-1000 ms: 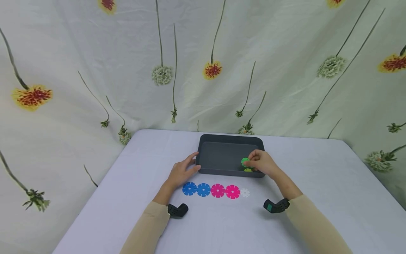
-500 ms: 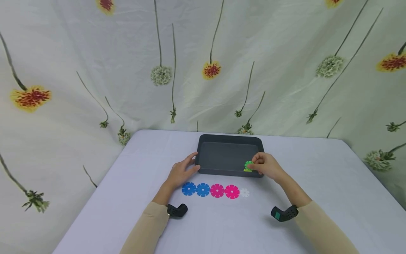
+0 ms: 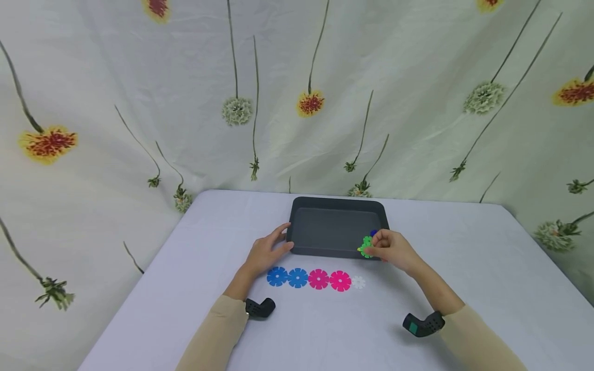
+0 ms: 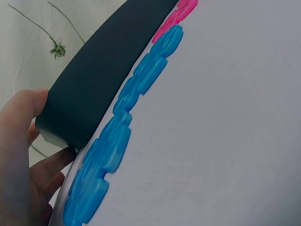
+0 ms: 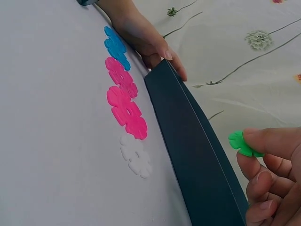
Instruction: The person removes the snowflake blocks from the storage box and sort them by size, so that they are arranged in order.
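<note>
My right hand [image 3: 394, 250] is over the front right corner of the dark grey tray [image 3: 325, 226]. Its thumb and fingers pinch a green flower-shaped plastic disc [image 5: 241, 143]. Close by, inside the tray, another green disc [image 3: 367, 239] shows, with bits of yellow and dark blue ones partly covered by the hand. At the tray's left end, my left hand [image 3: 266, 252] rests its spread fingers and thumb against the wall. In front of the tray lies a row of flower discs: two blue [image 3: 287, 277], two pink [image 3: 329, 280] and a smaller white one [image 3: 359, 282] at the right end.
A white cloth covers the table [image 3: 315, 330]. Behind it hangs a pale curtain [image 3: 185, 77] with a flower print. Each wrist wears a black camera [image 3: 423, 324].
My right hand has moved toward the tray's front right corner with a green disc, and a second green and a dark blue disc have come into sight. The left hand stays at the tray.
</note>
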A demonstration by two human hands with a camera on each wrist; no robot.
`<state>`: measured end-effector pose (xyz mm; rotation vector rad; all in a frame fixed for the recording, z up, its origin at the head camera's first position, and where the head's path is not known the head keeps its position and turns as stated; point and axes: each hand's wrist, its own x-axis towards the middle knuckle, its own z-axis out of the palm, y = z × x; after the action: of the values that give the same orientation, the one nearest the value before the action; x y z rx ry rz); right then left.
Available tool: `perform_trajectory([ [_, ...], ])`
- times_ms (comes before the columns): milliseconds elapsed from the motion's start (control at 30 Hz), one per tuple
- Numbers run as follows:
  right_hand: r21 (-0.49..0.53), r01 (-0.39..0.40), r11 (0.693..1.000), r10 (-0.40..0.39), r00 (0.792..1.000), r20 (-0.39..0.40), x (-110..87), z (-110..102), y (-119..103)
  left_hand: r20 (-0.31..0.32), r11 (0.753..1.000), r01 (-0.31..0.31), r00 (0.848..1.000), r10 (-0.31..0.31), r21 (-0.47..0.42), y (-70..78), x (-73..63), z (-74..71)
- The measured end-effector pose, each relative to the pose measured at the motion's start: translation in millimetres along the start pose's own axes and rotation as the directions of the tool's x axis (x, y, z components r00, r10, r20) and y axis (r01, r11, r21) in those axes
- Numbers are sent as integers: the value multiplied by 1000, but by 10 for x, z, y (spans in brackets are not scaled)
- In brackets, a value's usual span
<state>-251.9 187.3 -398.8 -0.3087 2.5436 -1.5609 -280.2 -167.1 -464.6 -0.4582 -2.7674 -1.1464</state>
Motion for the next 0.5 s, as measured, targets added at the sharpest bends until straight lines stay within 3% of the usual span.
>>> perform_trajectory([
  [500,17,-11,1000,10,999,43,-151,43,122,3,1000,-1,1000,1,0,8,-2,-6],
])
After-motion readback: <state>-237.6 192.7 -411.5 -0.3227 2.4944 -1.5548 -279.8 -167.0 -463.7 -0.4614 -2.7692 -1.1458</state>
